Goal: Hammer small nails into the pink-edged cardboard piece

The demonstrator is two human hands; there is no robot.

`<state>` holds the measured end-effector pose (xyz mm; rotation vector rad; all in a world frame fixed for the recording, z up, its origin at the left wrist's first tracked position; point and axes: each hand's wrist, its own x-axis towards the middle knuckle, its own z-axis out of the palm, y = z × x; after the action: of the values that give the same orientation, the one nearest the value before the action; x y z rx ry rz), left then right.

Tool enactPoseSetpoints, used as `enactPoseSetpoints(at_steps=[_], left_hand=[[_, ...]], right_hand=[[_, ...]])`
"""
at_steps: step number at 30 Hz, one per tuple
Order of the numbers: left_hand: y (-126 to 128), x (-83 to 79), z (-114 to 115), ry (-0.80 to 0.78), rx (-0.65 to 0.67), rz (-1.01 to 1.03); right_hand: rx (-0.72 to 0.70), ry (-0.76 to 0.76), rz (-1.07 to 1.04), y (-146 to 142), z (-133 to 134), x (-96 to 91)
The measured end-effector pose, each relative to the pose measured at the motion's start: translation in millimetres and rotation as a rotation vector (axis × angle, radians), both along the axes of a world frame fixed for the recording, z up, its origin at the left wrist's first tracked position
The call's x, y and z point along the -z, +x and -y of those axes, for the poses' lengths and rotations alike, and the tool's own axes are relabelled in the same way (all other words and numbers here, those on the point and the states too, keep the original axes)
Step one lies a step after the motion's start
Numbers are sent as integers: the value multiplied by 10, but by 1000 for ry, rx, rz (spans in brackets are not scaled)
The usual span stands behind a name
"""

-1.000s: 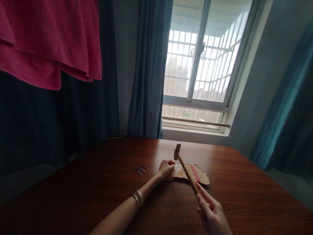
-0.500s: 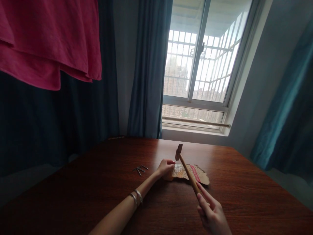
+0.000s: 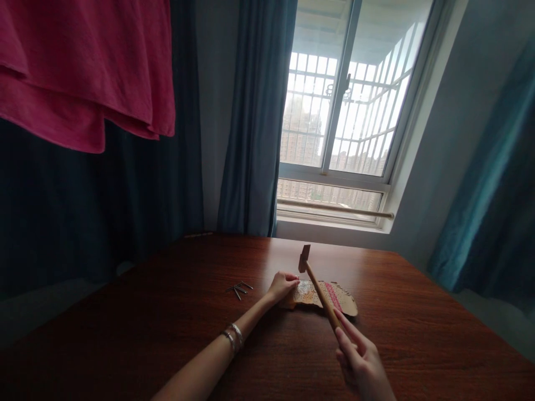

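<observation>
Two hands out over the dark wooden surface (image 3: pixel 167 328). Grips a small hammer (image 3: pixel 320 291) with the right hand (image 3: pixel 361 365), closed round the very end of the wooden handle, probably for reach and leverage. Holds the metal head raised, clear of everything, just above the left fingertips.

Pinches something too small to make out with the left hand (image 3: pixel 283 286), thumb and fingertips pressed together at the left end of a flat scrap of cardboard (image 3: pixel 345 302). Could be a nail stood upright; cannot tell for certain. Touches the scrap there, likely steadying it as well.

Has the scrap lying flat near the middle of the surface, well out from the body, dotted with small marks and crossed by a pink strip, under the slanting handle.

Leaves a few loose nails (image 3: pixel 239 289) in a small heap just left of the left hand, apart from it yet within easy reach. Wears thin bangles (image 3: pixel 234 336) on the left wrist.

Beyond the far edge: a barred window (image 3: pixel 334 111), blue curtains (image 3: pixel 254 122), a pink cloth (image 3: pixel 83 67) hanging at upper left.
</observation>
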<state>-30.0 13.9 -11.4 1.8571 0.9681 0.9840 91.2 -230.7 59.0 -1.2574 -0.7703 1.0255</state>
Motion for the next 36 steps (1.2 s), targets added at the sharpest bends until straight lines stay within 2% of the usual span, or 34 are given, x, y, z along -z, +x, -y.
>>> enactPoseSetpoints(at_steps=[10,14,17,20,27,36], left_hand=[[17,-5,18,86,-30,-80],[17,-5,11,87,-30,-93],[20,-15,14,80,-39,-117],[20,-25,15,80,-44,-119],[12,-70,44,76,-42,-135],[13,-87,51,68,-40,-135]], right_hand=[[-27,-3,3,9,13,-11],[-73,-3,29,28,14,-26],[-55,-37,25,15,9,-41],[-36,-9,22,5,0,-36],[-90,-18,41,45,-13,-30],[-3,30,-12,-11,15,-9]])
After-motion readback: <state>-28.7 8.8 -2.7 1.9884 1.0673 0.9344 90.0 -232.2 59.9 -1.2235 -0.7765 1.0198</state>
